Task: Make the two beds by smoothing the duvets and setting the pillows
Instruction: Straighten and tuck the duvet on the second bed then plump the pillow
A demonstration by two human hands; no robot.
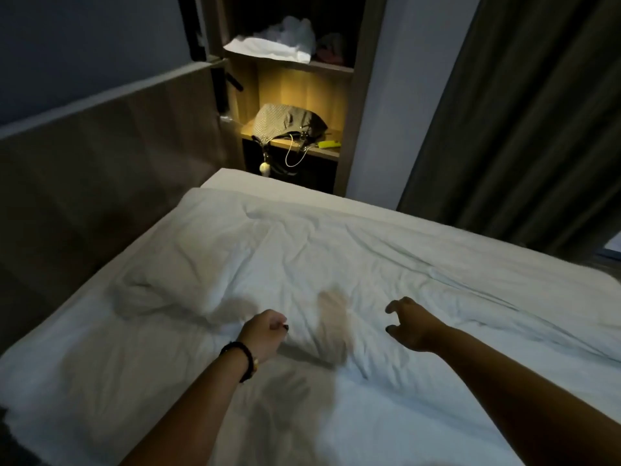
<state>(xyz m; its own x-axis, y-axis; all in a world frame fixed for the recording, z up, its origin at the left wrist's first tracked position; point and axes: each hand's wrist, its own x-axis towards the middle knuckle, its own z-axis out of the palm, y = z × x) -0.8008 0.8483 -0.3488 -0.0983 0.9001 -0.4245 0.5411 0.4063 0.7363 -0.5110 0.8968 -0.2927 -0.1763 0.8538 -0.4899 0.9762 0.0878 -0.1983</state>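
Observation:
A white, creased duvet (386,264) covers the bed. Near the headboard, a lump that looks like a pillow (168,280) lies at the duvet's left edge. My left hand (263,338), with a dark bead bracelet on the wrist, is curled and seems to pinch a raised fold of the duvet in the middle of the bed. My right hand (411,327) hovers just above the duvet to the right, its fingers spread and bent, and it holds nothing. A blurred brownish patch lies on the cloth between the two hands.
A wooden headboard panel (111,156) runs along the left. Beyond the bed's far corner stands a lit shelf unit (349,105) with a grey handbag (289,124) and folded white linen (268,48). A dark curtain (524,112) hangs at the right.

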